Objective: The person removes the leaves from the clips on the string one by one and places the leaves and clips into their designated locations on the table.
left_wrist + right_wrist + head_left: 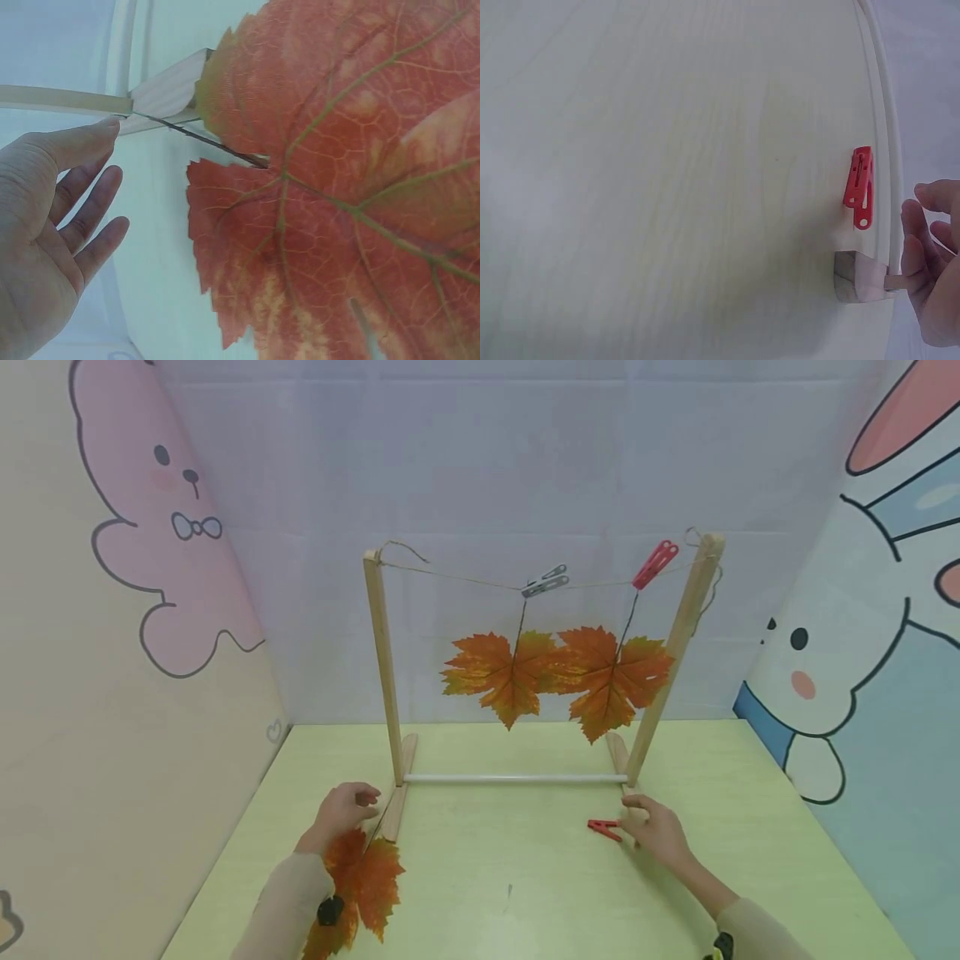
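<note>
Presumably light and easily creased, the leaf (381,878) toward the table's (525,843) left edge wants pinching by its stem (202,139), left hand (343,812) and right hand (660,839) both loosely spread, seemingly empty.

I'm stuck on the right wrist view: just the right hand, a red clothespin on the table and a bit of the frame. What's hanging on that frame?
Observer: Two orange leaves hang from the string between its posts.
Operator: What holds them there?
Observer: A grey clothespin on one, a second red clothespin on the other.
Operator: And where is the left hand?
Observer: The left hand is at the stem of a third leaf; whether it grips the stem, I can't tell.
</note>
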A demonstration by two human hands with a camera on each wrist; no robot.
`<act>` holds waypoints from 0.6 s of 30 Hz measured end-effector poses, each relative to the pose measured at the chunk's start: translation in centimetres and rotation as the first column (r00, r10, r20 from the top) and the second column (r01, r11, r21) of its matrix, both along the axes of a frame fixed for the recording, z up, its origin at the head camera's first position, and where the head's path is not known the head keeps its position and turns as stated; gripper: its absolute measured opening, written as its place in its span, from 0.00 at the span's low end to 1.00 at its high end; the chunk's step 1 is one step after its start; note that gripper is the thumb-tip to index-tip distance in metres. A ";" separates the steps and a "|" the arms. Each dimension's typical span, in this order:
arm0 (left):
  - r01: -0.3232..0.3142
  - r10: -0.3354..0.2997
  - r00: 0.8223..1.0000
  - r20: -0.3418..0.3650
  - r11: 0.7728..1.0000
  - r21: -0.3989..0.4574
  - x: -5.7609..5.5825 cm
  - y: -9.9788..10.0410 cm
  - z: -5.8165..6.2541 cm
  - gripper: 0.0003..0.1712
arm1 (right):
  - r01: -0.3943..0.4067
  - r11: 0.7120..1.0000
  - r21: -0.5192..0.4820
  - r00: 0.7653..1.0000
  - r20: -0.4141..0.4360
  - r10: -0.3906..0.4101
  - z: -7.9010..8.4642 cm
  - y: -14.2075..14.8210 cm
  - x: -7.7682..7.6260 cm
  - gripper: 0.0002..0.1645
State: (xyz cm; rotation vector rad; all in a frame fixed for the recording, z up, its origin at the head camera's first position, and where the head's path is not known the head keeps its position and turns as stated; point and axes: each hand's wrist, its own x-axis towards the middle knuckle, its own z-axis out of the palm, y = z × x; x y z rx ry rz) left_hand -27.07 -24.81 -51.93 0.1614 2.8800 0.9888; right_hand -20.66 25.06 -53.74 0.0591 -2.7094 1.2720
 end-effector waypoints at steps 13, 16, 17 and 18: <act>0.045 -0.044 0.999 -0.029 0.999 0.031 -0.9 -0.1 1.8 0.16 | -0.027 0.999 0.033 0.999 -0.016 0.028 2.4 0.7 -1.0 0.22; 0.067 -0.066 0.997 -0.045 0.997 0.028 -1.2 0.1 2.1 0.16 | -0.032 0.998 0.045 0.999 -0.034 0.033 2.8 0.6 -1.2 0.22; 0.068 -0.067 0.997 -0.046 0.997 0.031 -1.2 0.2 2.2 0.17 | -0.032 0.998 0.051 0.999 -0.040 0.034 2.9 0.6 -1.3 0.22; 0.073 -0.071 0.996 -0.051 0.997 0.030 -1.3 0.3 2.3 0.17 | -0.036 0.998 0.053 0.998 -0.045 0.038 3.0 0.6 -1.3 0.22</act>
